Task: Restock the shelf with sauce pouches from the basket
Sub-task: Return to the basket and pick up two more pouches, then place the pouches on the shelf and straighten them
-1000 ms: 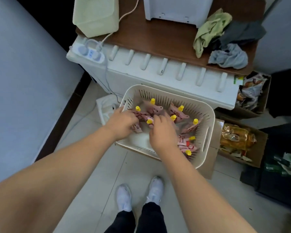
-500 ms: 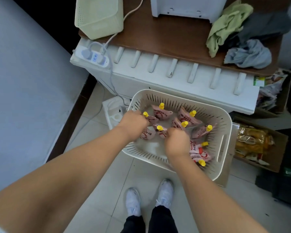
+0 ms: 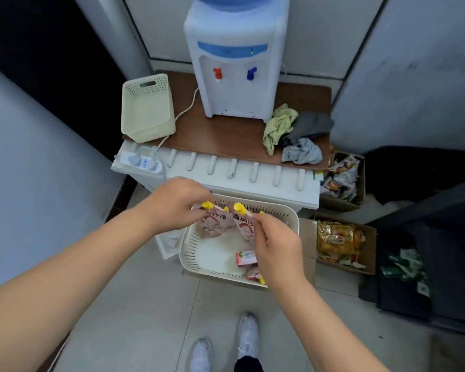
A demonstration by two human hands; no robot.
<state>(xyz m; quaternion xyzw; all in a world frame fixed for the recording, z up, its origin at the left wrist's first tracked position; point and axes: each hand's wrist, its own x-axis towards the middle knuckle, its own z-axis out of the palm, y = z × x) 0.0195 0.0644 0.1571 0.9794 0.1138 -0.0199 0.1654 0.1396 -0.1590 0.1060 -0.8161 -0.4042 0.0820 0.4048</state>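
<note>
A cream slotted basket [image 3: 188, 253] sits on the floor in front of a white shelf unit [image 3: 242, 170]. My left hand [image 3: 176, 204] grips pink sauce pouches with yellow caps [image 3: 215, 220], lifted above the basket. My right hand [image 3: 275, 242] pinches more pink pouches [image 3: 244, 224] beside them. Two pouches [image 3: 246, 257] still lie on the basket floor near its right wall, partly hidden by my right wrist.
A water dispenser [image 3: 236, 65], a pale green basket [image 3: 145, 108] and crumpled rags [image 3: 295, 135] stand on the brown top. A power strip [image 3: 142, 162] lies on the shelf's left end. Cardboard boxes of snacks [image 3: 341, 242] sit on the floor to the right. My shoes [image 3: 247, 334] are below.
Both hands have risen out of the basket holding bunches of pouches. The basket now holds only a couple. The view has tilted up, bringing the water dispenser into sight.
</note>
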